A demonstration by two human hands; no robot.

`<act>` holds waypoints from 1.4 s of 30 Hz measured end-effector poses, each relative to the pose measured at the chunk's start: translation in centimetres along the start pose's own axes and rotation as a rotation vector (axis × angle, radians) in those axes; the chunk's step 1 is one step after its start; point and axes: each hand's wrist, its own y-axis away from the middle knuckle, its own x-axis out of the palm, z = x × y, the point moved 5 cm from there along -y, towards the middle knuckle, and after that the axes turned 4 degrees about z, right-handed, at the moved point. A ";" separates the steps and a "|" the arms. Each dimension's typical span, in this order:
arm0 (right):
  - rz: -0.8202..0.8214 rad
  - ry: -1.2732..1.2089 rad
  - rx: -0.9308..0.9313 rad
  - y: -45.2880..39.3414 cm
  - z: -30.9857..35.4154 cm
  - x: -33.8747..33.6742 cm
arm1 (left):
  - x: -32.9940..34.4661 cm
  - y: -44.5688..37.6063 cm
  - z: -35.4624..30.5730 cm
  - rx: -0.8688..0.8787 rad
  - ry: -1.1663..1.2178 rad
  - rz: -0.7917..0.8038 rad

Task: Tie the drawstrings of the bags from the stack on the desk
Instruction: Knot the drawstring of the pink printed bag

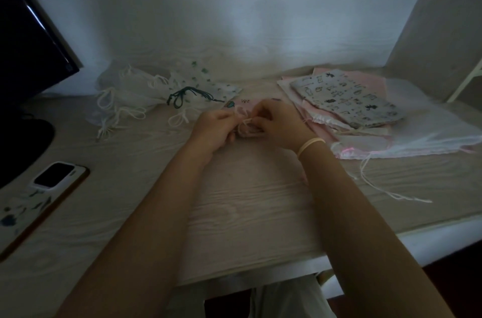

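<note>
Meanwhile, both the left hand [214,127] and right hand [279,124] are pinching a pink bag's [247,105] cord [243,119] with curled fingers; slack could be letting the half-formed knot slip loose.

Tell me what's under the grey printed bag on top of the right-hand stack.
Under the grey printed bag lie pink bags, then a sheer white bag resting on the desk. How many bags are in the stack is hidden.
</note>
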 end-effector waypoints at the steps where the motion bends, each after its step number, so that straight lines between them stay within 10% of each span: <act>1: 0.004 -0.007 0.007 0.0 -0.2 0.0 | -0.2 -0.1 0.1 0.014 -0.004 -0.018; 7: 0.028 -0.273 -0.043 0.5 0.7 -0.1 | 0.1 -0.2 -0.2 0.081 0.014 -0.049; 35: -0.035 0.456 -0.149 0.1 2.8 0.8 | 0.5 0.1 -2.0 0.323 -0.616 -0.162; 42: -0.062 0.154 -0.099 0.3 1.7 0.5 | 0.4 0.4 -2.3 0.362 -0.605 -0.181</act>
